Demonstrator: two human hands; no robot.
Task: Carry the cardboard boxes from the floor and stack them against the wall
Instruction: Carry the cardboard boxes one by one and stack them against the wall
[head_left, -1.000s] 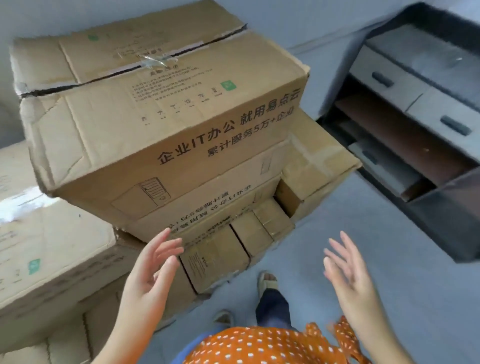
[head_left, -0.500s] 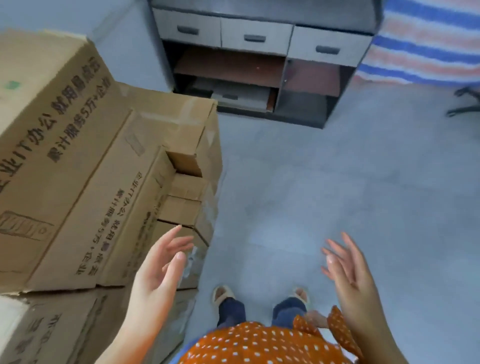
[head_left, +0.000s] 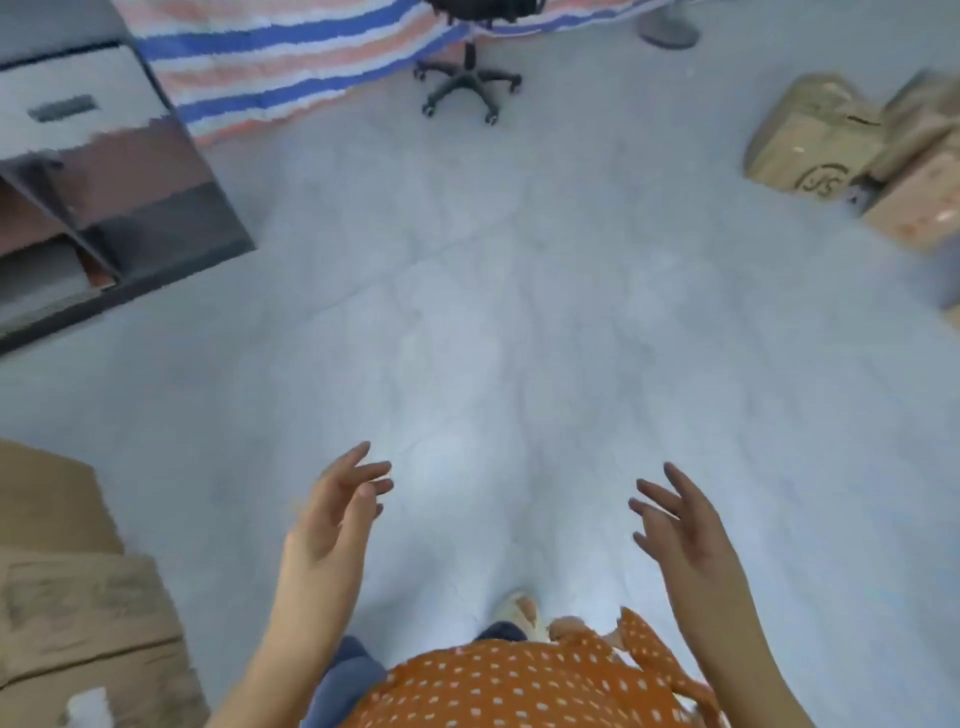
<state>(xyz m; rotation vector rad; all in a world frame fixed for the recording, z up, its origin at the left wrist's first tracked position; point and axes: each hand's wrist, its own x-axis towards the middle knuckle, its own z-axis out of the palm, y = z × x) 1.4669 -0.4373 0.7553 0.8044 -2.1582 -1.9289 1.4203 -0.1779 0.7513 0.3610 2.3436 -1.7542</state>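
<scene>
Grey floor (head_left: 519, 312), office chair (head_left: 467, 78), cabinet (head_left: 104, 182)

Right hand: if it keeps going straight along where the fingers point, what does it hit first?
Probably nothing close. The right hand is open and empty, fingers aimed up-left over bare floor. The office chair lies roughly in that line, far off; depth is unclear.

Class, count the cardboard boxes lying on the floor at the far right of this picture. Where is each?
2: a printed box nearer the middle, and a second box touching its right side, cut by the frame edge. More may be hidden beyond.
</scene>
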